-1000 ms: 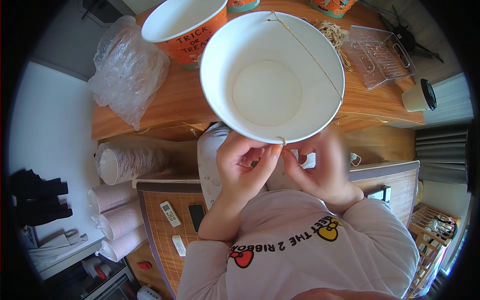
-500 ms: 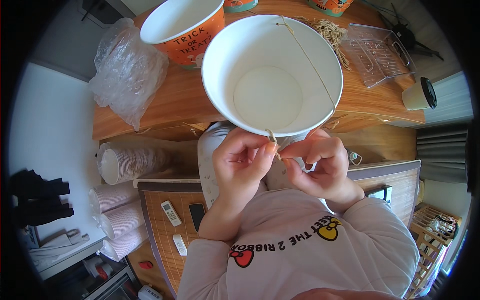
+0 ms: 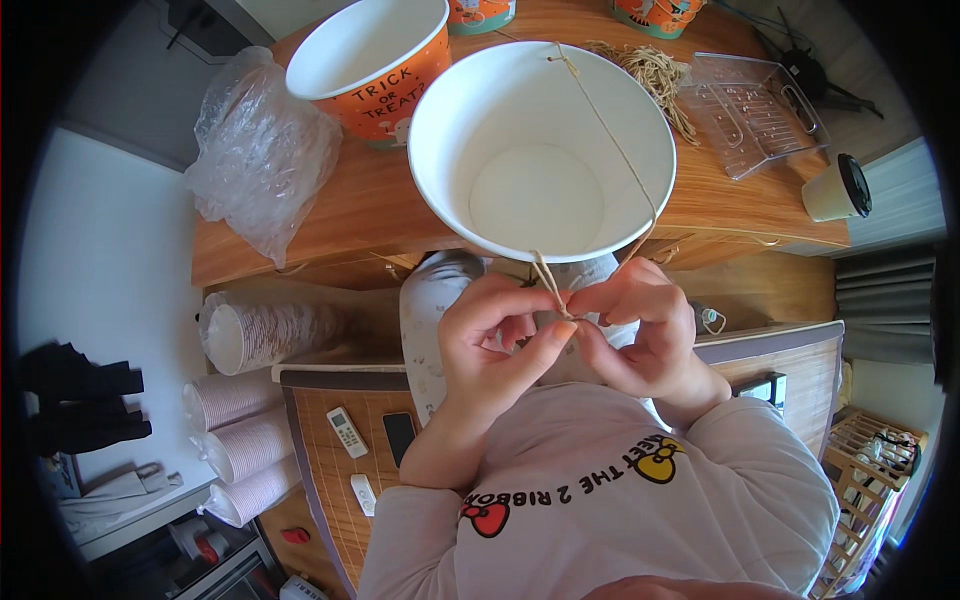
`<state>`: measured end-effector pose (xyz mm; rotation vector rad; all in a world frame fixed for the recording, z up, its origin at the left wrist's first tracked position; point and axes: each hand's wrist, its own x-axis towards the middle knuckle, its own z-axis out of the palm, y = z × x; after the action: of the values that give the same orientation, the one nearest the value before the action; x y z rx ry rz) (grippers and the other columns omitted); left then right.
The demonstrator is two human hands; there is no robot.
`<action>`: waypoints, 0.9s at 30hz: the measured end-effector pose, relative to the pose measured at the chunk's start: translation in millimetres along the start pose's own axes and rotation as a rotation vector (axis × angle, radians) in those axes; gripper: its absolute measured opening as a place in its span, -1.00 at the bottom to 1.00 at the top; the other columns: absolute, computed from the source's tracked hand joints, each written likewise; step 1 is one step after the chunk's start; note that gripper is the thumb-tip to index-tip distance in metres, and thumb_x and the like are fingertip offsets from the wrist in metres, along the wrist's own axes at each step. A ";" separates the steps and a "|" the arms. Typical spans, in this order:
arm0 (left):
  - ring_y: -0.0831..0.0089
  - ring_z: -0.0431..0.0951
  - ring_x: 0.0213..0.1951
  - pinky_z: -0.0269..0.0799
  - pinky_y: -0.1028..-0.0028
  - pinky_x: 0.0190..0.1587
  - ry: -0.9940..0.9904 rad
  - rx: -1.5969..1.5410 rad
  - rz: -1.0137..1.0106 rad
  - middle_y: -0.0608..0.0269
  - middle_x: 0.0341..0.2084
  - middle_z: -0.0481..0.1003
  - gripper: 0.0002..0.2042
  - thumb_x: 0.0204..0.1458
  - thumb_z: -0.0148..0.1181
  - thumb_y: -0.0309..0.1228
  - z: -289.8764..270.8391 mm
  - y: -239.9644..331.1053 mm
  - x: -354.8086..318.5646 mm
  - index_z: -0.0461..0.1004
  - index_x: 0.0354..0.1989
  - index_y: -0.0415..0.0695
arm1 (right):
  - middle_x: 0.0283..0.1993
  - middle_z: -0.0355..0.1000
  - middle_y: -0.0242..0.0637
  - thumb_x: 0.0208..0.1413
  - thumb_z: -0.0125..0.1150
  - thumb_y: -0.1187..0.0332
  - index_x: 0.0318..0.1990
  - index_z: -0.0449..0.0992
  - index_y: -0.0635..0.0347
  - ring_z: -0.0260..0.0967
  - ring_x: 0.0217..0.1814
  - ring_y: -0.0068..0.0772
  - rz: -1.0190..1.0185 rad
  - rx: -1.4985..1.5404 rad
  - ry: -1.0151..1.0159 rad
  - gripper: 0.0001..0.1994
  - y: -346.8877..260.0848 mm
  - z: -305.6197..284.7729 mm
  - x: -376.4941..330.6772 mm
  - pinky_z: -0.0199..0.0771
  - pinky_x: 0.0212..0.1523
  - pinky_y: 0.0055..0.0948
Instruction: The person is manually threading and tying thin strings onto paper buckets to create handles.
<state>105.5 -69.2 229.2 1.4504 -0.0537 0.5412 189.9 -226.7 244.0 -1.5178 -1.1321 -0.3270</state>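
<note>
I see both hands, left [image 3: 490,345] and right [image 3: 640,335], pinching twine [image 3: 548,283] at the white bucket [image 3: 470,90] (nothing inside).

The white paper bucket [image 3: 541,150] is tilting its open mouth up toward the camera, its inside bare and white. A thin tan twine [image 3: 612,140] is running across the opening from a knot at the far rim to the near rim, its ends sticking out there.
</note>
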 end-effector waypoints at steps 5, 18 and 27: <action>0.75 0.26 -0.55 0.11 0.69 -0.49 0.038 -0.157 -0.109 0.46 -0.52 0.41 -0.86 -0.03 0.42 -0.52 8.0 1.9 2.9 0.63 -0.28 -0.23 | -0.29 0.59 -0.33 -0.13 0.37 0.64 -0.18 0.33 0.11 0.33 -0.50 -0.39 -0.131 -0.046 -0.050 -0.61 2.7 -3.9 3.3 0.27 -0.40 -0.45; 0.74 0.15 -0.72 -0.02 0.60 -0.62 0.012 -0.866 -0.352 0.43 -0.46 0.48 -0.91 0.24 0.13 -0.42 -7.2 11.2 9.5 0.50 -0.20 -0.17 | -0.38 0.49 -0.33 -0.05 0.36 0.43 -0.24 0.45 0.14 0.35 -0.50 -0.25 -0.209 -0.245 -0.042 -0.77 29.3 -47.7 7.2 0.26 -0.42 -0.30; 0.58 0.47 -0.46 0.33 0.58 -0.40 0.022 -0.629 -0.250 0.27 -0.43 0.55 -0.87 0.01 0.37 -0.51 -10.6 8.5 -9.6 0.49 -0.44 -0.20 | -0.48 0.40 -0.25 0.27 -0.10 -0.11 0.08 0.50 0.29 0.40 -0.42 -0.32 0.314 -0.134 -0.035 -0.41 32.2 -87.0 53.5 0.35 -0.30 -0.32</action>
<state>90.8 -61.9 232.1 0.8209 -0.0211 0.2941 274.1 -274.1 290.2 -1.7964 -0.8944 -0.1648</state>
